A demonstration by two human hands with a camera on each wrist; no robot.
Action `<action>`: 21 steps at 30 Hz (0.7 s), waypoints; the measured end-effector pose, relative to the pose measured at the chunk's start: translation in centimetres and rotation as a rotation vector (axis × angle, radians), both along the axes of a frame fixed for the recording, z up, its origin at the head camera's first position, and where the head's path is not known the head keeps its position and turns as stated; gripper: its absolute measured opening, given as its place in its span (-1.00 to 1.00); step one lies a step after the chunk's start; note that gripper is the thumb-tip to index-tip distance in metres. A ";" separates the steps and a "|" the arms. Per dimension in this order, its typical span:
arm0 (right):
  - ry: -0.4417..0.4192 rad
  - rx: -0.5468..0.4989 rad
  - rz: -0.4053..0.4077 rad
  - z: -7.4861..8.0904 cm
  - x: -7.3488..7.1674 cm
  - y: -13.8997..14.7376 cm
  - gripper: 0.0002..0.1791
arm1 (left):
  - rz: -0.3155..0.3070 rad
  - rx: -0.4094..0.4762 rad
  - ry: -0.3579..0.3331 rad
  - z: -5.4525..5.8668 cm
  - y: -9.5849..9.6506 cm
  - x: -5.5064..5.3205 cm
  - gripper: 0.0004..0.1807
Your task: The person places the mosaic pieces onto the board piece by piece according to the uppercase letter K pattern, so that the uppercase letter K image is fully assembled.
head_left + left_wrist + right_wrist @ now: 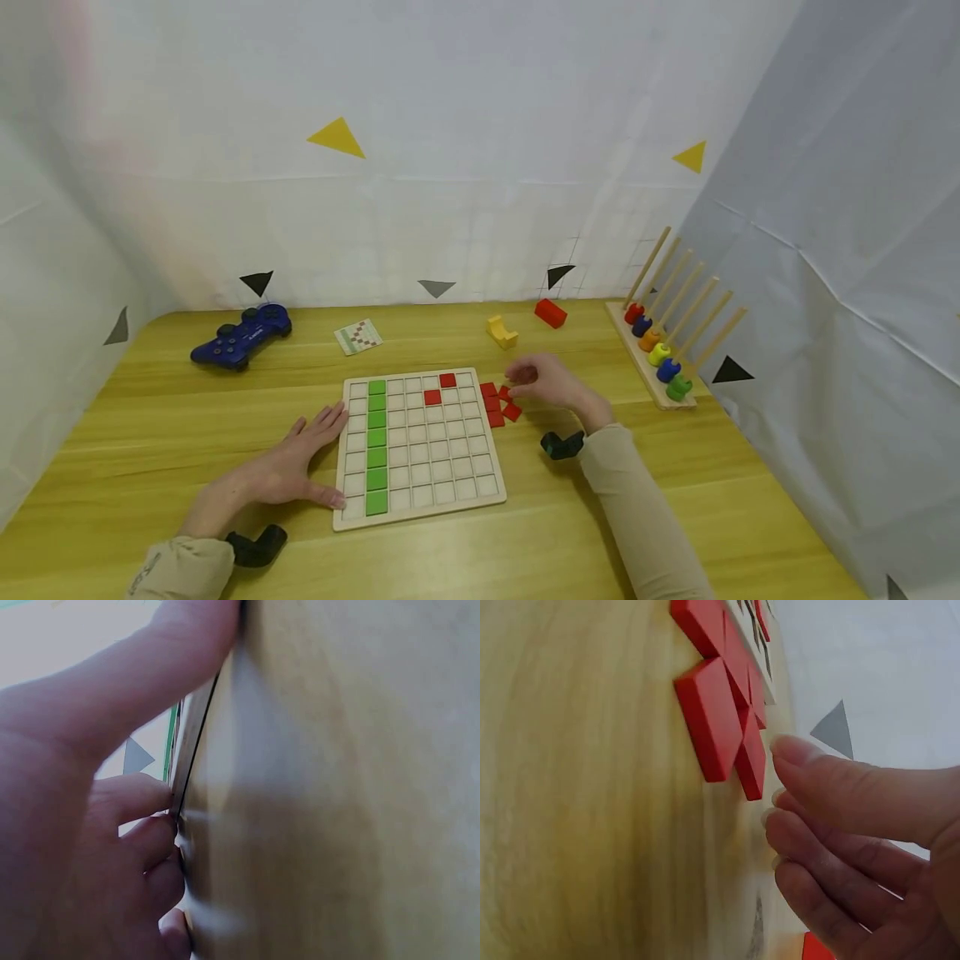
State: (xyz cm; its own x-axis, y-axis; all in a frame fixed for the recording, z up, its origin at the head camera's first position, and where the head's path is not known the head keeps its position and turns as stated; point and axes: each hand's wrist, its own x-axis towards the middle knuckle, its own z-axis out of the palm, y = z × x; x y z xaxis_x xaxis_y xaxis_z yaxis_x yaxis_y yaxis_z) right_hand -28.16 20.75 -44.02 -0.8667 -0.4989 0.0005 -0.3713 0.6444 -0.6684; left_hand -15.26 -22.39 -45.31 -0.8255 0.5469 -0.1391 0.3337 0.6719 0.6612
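A square pale-wood grid board (417, 454) lies at the lower centre of the head view, with a column of green square tiles (377, 457) toward its left and two red square tiles (432, 397) near its top. Loose red tiles (491, 405) cluster at its right edge. Just beside them the right hand (551, 383) hovers, fingers loosely bent, nothing visible between thumb and fingertips. The left hand (288, 471) spreads along the board's left edge, fingers extended and thumb touching it. The step in hand appears to be reaching for a loose tile; the next move calls for a careful pinch. Farther up lie a small printed card (358, 337) and, upper left of it, a blue game controller (243, 336).
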 end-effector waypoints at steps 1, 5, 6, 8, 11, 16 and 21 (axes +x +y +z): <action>0.003 0.008 0.001 0.0 0.0 0.0 -0.70 | 0.001 -0.001 0.001 0.0 0.0 0.0 0.36; 0.001 0.042 0.004 -0.1 0.0 -0.2 -0.74 | 0.002 0.001 0.003 0.0 0.0 0.0 0.36; -0.003 0.043 0.004 -0.1 0.0 -0.3 -0.75 | 0.002 0.002 0.004 0.0 0.0 0.0 0.36; -0.004 0.048 0.002 -0.2 0.1 -0.4 -0.76 | 0.001 0.003 0.006 -0.1 -0.1 0.0 0.36; -0.008 0.050 0.000 -0.2 0.1 -0.3 -0.77 | 0.000 0.003 0.007 -0.1 -0.1 0.0 0.36; 0.008 0.081 0.003 -0.3 0.1 -0.2 -0.73 | 0.003 0.001 0.002 0.0 0.0 0.0 0.36; -0.002 0.086 -0.003 -0.5 0.0 -0.2 -0.69 | 0.004 -0.004 -0.002 -0.1 0.0 0.1 0.36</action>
